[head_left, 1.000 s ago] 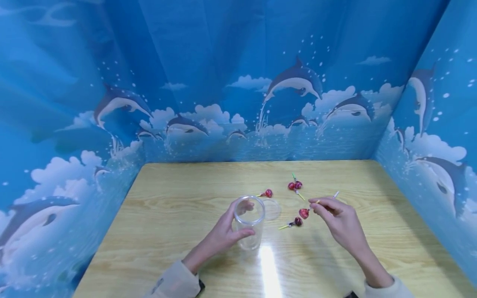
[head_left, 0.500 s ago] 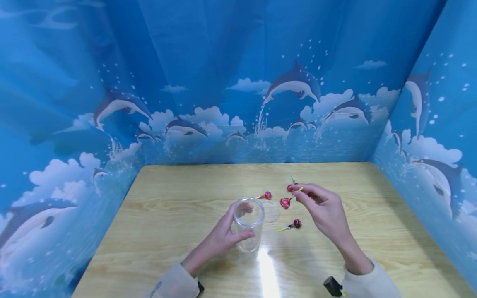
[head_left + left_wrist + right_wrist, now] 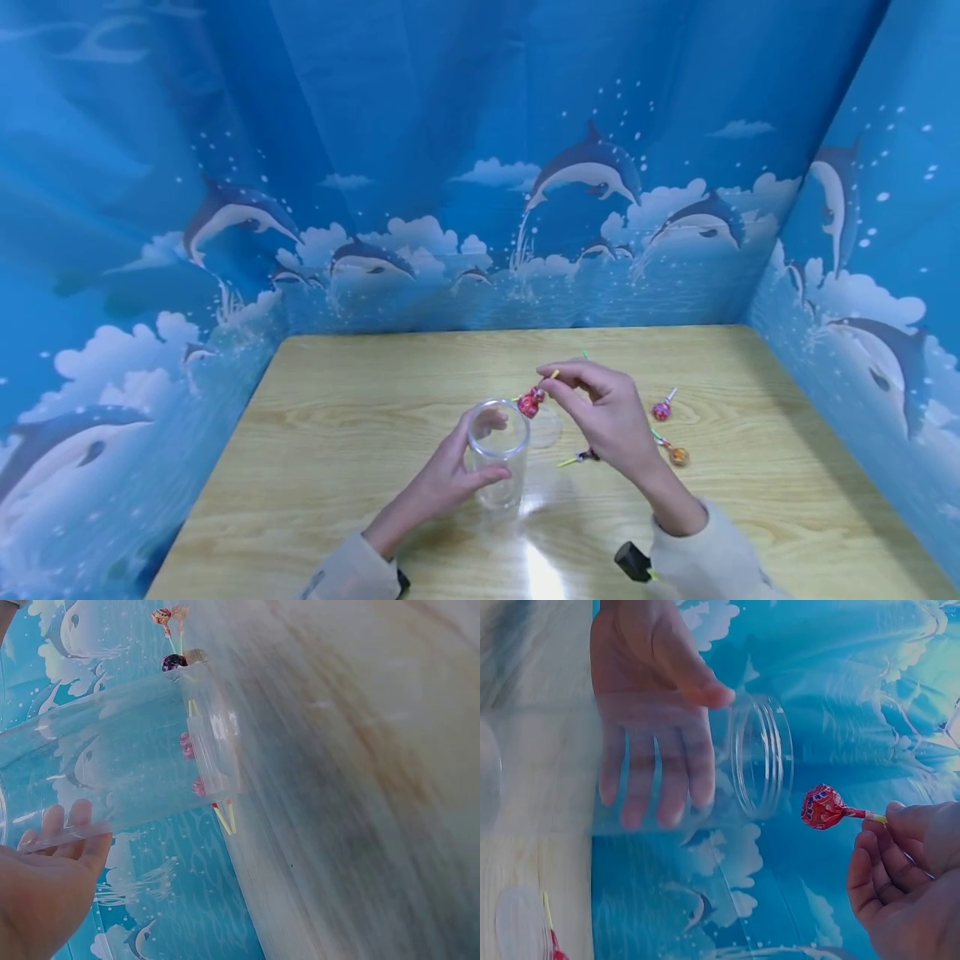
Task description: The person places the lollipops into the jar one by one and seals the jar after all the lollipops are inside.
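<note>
My left hand [image 3: 491, 447] grips a clear, lidless plastic jar [image 3: 502, 493] that stands upright on the wooden table [image 3: 360, 417]. My right hand [image 3: 562, 387] pinches the yellow stick of a red-wrapped lollipop [image 3: 528, 406], whose head hangs just at the right of the jar's rim. In the right wrist view the lollipop [image 3: 821, 806] is a short way from the jar's mouth [image 3: 763, 757], with my left hand's fingers [image 3: 660, 765] seen through the wall. In the left wrist view the jar [image 3: 127, 772] looks empty.
The jar's clear lid [image 3: 547, 427] lies flat just right of it. Loose lollipops lie around: a pink one [image 3: 662, 409], an orange one [image 3: 678, 456], and one [image 3: 579, 457] half hidden behind my right hand. Blue dolphin-print curtains [image 3: 450, 167] wall in three sides.
My right hand has lifted the red lollipop off the table and carried it left to the jar's rim. The left hand and jar stayed put. Two lollipops at the right are uncovered.
</note>
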Tool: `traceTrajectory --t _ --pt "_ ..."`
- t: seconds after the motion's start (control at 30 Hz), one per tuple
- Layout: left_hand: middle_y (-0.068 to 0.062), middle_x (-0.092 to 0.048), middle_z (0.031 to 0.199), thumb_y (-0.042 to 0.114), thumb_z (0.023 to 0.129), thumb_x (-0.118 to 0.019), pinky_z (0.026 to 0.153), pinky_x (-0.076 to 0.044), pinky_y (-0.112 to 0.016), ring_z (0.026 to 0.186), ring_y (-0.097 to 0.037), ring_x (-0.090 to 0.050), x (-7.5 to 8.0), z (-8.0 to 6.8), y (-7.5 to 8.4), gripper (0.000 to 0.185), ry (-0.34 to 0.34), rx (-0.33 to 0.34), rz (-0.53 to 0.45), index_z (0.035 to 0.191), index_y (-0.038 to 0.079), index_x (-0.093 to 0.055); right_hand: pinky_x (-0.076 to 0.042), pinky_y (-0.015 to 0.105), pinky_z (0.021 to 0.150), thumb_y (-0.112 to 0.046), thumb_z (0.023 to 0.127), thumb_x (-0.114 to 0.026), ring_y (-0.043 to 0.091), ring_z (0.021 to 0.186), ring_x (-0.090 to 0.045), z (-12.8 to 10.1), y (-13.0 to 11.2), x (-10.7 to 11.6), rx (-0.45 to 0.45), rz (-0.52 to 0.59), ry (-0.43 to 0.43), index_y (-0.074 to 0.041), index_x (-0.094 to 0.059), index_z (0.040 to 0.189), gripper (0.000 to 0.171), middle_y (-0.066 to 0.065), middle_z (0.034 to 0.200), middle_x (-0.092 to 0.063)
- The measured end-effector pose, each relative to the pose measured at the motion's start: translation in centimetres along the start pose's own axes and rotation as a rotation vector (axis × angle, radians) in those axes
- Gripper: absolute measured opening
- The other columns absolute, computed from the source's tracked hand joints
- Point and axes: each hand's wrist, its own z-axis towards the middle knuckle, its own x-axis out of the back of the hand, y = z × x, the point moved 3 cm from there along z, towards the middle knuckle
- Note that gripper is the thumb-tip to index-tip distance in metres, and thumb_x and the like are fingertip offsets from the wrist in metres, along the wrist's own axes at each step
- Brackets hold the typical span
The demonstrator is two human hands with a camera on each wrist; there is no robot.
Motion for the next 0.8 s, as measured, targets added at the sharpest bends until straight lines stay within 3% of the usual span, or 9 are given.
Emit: traceTrajectory --t 0.1,0.37,0.53,0.8 --pt "-0.011 -0.059 0.141 0.015 0.087 -0.083 0.115 -0.042 -0.052 0.132 -0.028 -0.055 0.0 0.0 0.0 0.081 -0.001 0.0 -0.002 0.154 0.008 -0.038 -0.046 0.021 0.059 0.006 0.091 -0.074 0.013 0.072 -0.059 0.1 0.0 -0.9 0.025 -0.001 -0.022 -0.007 -0.078 0.108 0.022 0.002 0.084 -0.073" --pt "-0.009 -0.054 0.15 0.018 0.089 -0.083 0.115 -0.04 -0.054 0.136 -0.027 -0.052 0.1 -0.1 -0.1 0.085 -0.01 0.029 0.019 0.157 0.01 -0.033 -0.053 0.023 0.063 0.005 0.091 -0.074 0.013 0.077 -0.066 0.1 0.4 -3.0 0.025 0.021 -0.089 -0.006 -0.078 0.107 0.02 0.0 0.092 -0.076" --pt "-0.01 -0.052 0.151 0.02 0.089 -0.083 0.116 -0.04 -0.053 0.136 -0.027 -0.052 0.1 -0.1 0.0 0.085 -0.008 0.033 0.026 0.157 0.009 -0.033 -0.046 0.022 0.053 0.001 0.092 -0.076 0.011 0.066 -0.056 -0.1 0.7 -3.7 0.018 0.008 -0.109 -0.008 -0.079 0.106 0.017 -0.004 0.088 -0.074" --pt "-0.011 -0.05 0.154 0.012 0.089 -0.082 0.116 -0.039 -0.055 0.138 -0.029 -0.05 0.1 -0.2 0.0 0.086 -0.017 0.048 0.024 0.158 0.009 -0.032 -0.041 0.019 0.05 -0.006 0.091 -0.079 0.009 0.059 -0.048 -0.5 1.3 -4.1 0.016 -0.022 -0.108 -0.007 -0.08 0.103 0.012 -0.004 0.084 -0.073"
